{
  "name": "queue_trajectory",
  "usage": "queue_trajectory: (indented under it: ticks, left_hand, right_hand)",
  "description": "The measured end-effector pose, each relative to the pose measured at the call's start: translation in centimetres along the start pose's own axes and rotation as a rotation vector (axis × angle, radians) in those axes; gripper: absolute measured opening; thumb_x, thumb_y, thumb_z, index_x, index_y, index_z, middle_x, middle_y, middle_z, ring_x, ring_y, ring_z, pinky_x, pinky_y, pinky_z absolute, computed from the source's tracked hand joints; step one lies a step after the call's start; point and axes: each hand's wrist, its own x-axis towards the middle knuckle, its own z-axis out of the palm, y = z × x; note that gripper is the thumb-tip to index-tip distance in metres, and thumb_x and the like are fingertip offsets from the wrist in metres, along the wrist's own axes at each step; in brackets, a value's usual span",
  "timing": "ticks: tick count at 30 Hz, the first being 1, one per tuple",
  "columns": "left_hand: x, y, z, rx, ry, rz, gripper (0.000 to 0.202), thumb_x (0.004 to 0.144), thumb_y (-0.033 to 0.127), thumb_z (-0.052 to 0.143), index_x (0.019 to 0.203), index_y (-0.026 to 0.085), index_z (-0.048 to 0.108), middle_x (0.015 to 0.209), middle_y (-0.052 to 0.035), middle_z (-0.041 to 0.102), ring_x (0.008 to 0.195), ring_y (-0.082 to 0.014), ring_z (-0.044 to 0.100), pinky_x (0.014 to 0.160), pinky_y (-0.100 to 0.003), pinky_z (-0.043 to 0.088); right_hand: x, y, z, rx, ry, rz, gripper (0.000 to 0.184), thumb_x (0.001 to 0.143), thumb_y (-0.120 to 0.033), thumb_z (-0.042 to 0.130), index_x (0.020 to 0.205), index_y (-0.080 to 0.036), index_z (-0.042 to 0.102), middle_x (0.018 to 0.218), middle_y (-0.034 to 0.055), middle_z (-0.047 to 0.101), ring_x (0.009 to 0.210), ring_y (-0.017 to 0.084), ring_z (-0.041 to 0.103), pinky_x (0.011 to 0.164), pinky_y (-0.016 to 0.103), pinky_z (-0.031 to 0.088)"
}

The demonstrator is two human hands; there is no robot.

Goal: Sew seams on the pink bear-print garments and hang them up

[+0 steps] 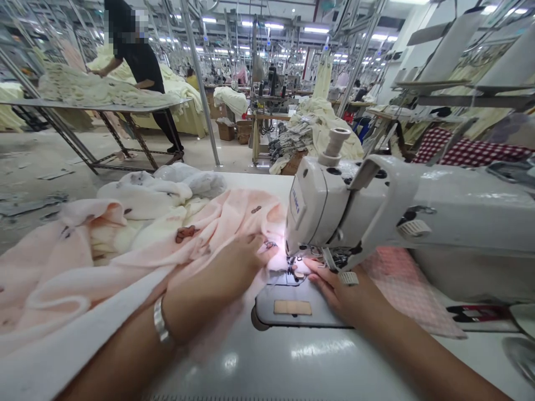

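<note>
My left hand (228,273) lies flat on pale pink printed fabric (137,262), fingers stretched toward the needle of a white sewing machine (376,206). My right hand (340,289) rests on the machine's bed plate (288,309), its fingertips pressing the fabric edge beside the presser foot (292,266). A silver bangle (161,323) circles my left wrist. The pink fabric bunches to the left with cream cloth (159,195) heaped over it.
A pink checked piece (401,289) lies under the machine arm on the right. Black-and-red snips (480,313) sit at the far right. Behind, a person in black (137,61) stands at a table (83,106) piled with cream fabric; more sewing stations fill the hall.
</note>
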Motion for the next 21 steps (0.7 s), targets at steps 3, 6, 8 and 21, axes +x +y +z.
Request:
queue_trajectory:
  ticks: [3, 6, 8, 21]
  left_hand:
    - [-1.3, 3.2, 0.4, 0.138, -0.094, -0.099, 0.023, 0.078, 0.010, 0.051, 0.098, 0.012, 0.063, 0.095, -0.0118, 0.057, 0.085, -0.0245, 0.053, 0.074, -0.038, 0.043]
    - [-1.8, 5.9, 1.1, 0.235, -0.106, -0.034, 0.012, 0.076, 0.011, 0.052, 0.076, 0.014, 0.064, 0.084, -0.0103, 0.055, 0.077, -0.0251, 0.051, 0.068, -0.040, 0.043]
    - [-1.9, 6.3, 1.4, 0.249, -0.061, 0.036, 0.013, 0.079, 0.014, 0.050, 0.073, 0.015, 0.062, 0.083, -0.0085, 0.054, 0.078, -0.0247, 0.049, 0.073, -0.042, 0.042]
    - [-0.1, 1.4, 0.4, -0.139, -0.010, -0.008, 0.019, 0.092, 0.026, 0.045, 0.096, 0.017, 0.061, 0.101, -0.0062, 0.060, 0.099, -0.0222, 0.053, 0.089, -0.040, 0.040]
  right_hand:
    - [-0.2, 0.0, -0.7, 0.019, 0.020, -0.053, 0.021, 0.087, -0.021, 0.046, 0.091, -0.020, 0.067, 0.082, 0.0085, 0.065, 0.082, 0.025, 0.056, 0.074, 0.040, 0.043]
    - [-0.6, -1.1, -1.4, 0.145, -0.012, -0.201, 0.021, 0.088, -0.018, 0.045, 0.093, -0.020, 0.065, 0.078, 0.0050, 0.063, 0.072, 0.019, 0.054, 0.067, 0.033, 0.040]
    - [-0.9, -2.2, -1.5, 0.256, -0.093, -0.284, 0.020, 0.089, -0.017, 0.045, 0.096, -0.019, 0.063, 0.075, 0.0033, 0.059, 0.068, 0.016, 0.050, 0.063, 0.031, 0.036]
    - [-0.6, -2.7, -0.8, 0.168, -0.148, -0.187, 0.023, 0.093, -0.023, 0.041, 0.104, -0.017, 0.060, 0.080, 0.0069, 0.058, 0.073, 0.020, 0.050, 0.064, 0.033, 0.039]
